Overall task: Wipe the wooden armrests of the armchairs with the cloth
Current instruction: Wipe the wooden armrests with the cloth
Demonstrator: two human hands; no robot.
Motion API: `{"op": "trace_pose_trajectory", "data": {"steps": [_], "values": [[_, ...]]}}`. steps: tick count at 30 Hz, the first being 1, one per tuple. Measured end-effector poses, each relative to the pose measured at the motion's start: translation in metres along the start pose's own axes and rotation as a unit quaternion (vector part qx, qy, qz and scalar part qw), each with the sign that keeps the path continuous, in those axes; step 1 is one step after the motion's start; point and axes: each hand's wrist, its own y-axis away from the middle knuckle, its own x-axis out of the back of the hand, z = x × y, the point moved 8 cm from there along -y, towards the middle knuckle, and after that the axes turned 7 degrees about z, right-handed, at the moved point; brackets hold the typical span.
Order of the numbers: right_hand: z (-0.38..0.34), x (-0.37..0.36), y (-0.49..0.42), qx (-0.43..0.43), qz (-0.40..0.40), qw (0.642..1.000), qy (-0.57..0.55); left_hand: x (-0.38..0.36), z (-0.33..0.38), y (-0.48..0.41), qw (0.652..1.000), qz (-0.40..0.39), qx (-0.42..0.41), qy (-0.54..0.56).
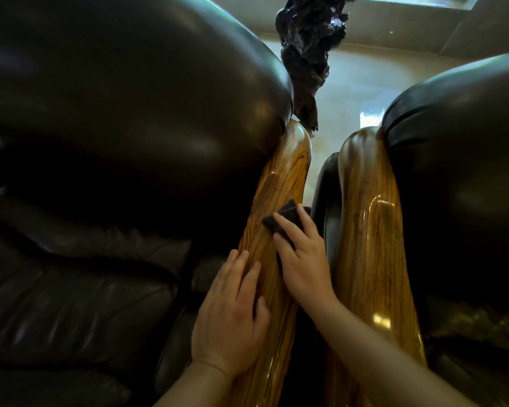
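Two glossy wooden armrests run away from me side by side: the left armrest (pixel 279 186) belongs to the left dark leather armchair (pixel 115 113), the right armrest (pixel 368 218) to the right armchair (pixel 465 136). My right hand (pixel 304 259) presses a small dark cloth (pixel 282 220) flat against the right side of the left armrest, fingers spread over it. My left hand (pixel 232 312) lies flat on the left side of the same armrest, nearer to me, holding nothing.
A narrow gap separates the two armrests. Beyond them stands a dark gnarled carved wooden piece (pixel 306 54) on a pale shiny floor (pixel 359 83). The left chair's leather seat cushions (pixel 71 289) fill the lower left.
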Motion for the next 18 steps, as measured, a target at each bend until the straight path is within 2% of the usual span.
{"op": "trace_pose_trajectory", "data": {"steps": [2,4,6,9,12,14,16,17,18], "values": [[0.003,0.000,-0.024,-0.009,-0.009,1.000,-0.027,-0.001,0.000,0.000,1.000,0.003,-0.001,0.000],[0.000,0.002,-0.067,-0.070,0.009,0.996,-0.061,-0.001,0.000,0.001,1.000,0.005,0.000,0.000],[-0.013,-0.001,-0.106,-0.082,0.002,0.996,-0.043,-0.001,-0.001,0.000,1.000,0.007,0.002,0.001],[-0.025,-0.010,-0.119,0.010,-0.071,0.995,0.066,-0.002,-0.002,0.001,1.000,0.009,0.001,0.000],[-0.019,-0.009,-0.092,0.081,-0.129,0.983,0.103,0.000,0.000,0.000,1.000,0.012,-0.005,0.008],[-0.023,-0.018,-0.073,0.163,-0.149,0.953,0.207,0.000,0.000,-0.001,1.000,0.010,-0.006,0.005],[-0.041,-0.039,-0.065,0.269,-0.167,0.902,0.293,0.000,-0.001,0.000,1.000,0.007,-0.007,0.004],[-0.051,-0.050,-0.068,0.305,-0.174,0.879,0.322,0.000,-0.001,0.000,1.000,0.008,-0.006,0.002],[-0.057,-0.056,-0.078,0.313,-0.169,0.871,0.340,0.000,-0.002,0.000,1.000,0.010,-0.005,-0.001]]}}
